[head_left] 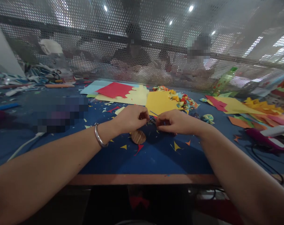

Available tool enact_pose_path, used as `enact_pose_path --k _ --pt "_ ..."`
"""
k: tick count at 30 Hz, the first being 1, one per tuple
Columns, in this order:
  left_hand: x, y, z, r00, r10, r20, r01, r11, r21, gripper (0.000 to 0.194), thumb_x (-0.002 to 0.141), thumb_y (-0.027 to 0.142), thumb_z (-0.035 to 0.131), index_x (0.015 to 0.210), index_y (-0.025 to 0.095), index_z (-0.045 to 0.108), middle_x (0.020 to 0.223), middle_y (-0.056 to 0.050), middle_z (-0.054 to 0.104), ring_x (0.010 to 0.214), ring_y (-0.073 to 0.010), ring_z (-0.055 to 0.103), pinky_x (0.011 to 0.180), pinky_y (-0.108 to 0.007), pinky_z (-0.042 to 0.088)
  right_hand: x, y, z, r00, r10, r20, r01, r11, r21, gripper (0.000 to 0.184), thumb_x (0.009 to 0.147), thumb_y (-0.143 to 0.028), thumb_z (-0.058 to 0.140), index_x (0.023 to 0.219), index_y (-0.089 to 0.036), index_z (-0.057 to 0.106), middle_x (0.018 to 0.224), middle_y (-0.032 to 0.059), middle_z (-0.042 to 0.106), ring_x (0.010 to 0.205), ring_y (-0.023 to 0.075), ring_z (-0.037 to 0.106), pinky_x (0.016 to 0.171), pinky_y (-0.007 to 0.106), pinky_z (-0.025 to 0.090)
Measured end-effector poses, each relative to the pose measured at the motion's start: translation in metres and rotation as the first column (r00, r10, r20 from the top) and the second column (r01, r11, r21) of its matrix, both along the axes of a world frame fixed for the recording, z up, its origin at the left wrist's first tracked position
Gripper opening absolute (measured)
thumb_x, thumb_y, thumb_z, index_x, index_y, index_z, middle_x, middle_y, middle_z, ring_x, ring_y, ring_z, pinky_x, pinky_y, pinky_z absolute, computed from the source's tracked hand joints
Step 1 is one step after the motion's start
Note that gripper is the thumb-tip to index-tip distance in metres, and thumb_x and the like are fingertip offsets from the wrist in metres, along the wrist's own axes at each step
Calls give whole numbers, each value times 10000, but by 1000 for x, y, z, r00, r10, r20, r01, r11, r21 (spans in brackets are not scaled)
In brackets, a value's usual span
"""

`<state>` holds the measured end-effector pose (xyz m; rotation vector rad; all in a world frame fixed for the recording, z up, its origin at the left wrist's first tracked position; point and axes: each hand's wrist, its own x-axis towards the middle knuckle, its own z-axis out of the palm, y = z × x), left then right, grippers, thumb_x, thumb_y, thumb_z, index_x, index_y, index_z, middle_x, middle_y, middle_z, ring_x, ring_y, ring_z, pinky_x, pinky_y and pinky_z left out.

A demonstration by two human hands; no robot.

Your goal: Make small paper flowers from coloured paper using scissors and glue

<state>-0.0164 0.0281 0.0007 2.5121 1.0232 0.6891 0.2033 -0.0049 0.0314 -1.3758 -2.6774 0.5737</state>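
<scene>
My left hand (pixel 132 118), with a silver bangle at the wrist, is closed in a pinch above the middle of the blue table. Facing it, my right hand (pixel 174 121) is also closed, thumb and fingers curled together. Something small and dark, with a thin bluish strip, shows between the two sets of fingertips; its kind cannot be made out. Just below my left hand lies a round brown wood-grained disc (pixel 138 137). Behind my right hand is a yellow paper sheet (pixel 159 101), with a heap of colourful folded paper pieces (pixel 185 101) at its right edge.
Red paper (pixel 115 89) lies on pale sheets at the back. Small paper scraps (pixel 176 146) dot the blue table (pixel 153 162). A magenta tool with a cord (pixel 261 137) rests at right. A capped bottle (pixel 59 59) and a green-topped bottle (pixel 223 81) stand before a perforated screen (pixel 156 34).
</scene>
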Motion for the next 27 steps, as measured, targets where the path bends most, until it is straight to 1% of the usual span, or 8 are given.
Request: enact_pose_path --k 2,4,8,12,17,20,24,27 --pt "0 1 -1 1000 -10 17 10 1000 11 171 763 206 558 849 161 700 796 -46 722 678 -137 614 636 -268 419 -1 0 -1 1000 24 17 -24 1000 -4 119 815 -263 587 835 -173 662 659 -13 641 560 105 561 576 225 370" --pt "0 2 -2 1000 -16 22 16 1000 26 162 768 204 564 842 162 701 798 -45 723 685 -133 617 631 -262 418 -1 1 -3 998 48 32 -49 998 37 122 797 -271 612 831 -171 674 703 2 653 612 115 566 581 227 363" --pt "0 2 -1 999 -12 38 11 999 47 142 775 208 580 830 163 704 771 -36 719 668 -124 611 621 -252 417 0 4 -7 996 72 50 -75 995 63 116 801 -255 597 826 -170 672 723 9 650 628 114 558 584 228 359" --pt "0 2 0 999 9 47 -11 999 38 133 780 210 592 825 156 704 761 -42 718 649 -122 603 614 -249 422 1 2 -4 998 50 43 -53 995 79 120 809 -227 567 833 -168 669 746 11 659 615 108 565 599 226 374" --pt "-1 4 0 999 10 46 -11 1000 19 141 782 210 597 840 154 713 767 -48 725 657 -129 612 608 -248 426 2 0 -1 999 24 23 -24 1000 8 132 810 -203 550 857 -166 668 709 3 653 529 93 548 584 229 385" --pt "-2 4 0 999 4 36 -5 1000 11 146 783 210 597 848 153 715 779 -49 729 671 -134 621 612 -249 430 2 0 -1 999 22 32 -22 1000 21 138 799 -197 559 867 -168 675 722 12 662 569 108 569 596 231 392" --pt "-1 4 0 1000 9 27 -9 1000 14 148 785 217 597 848 156 716 801 -50 734 692 -140 630 621 -250 434 1 2 -3 997 40 63 -45 996 77 137 795 -196 560 853 -167 681 757 21 667 640 123 586 631 233 397" --pt "-1 4 -1 999 9 38 -10 1000 19 152 785 219 593 850 160 716 792 -45 732 693 -139 630 630 -251 436 0 2 -3 997 34 63 -38 996 76 115 790 -198 559 822 -169 665 748 17 662 623 121 586 619 231 394"
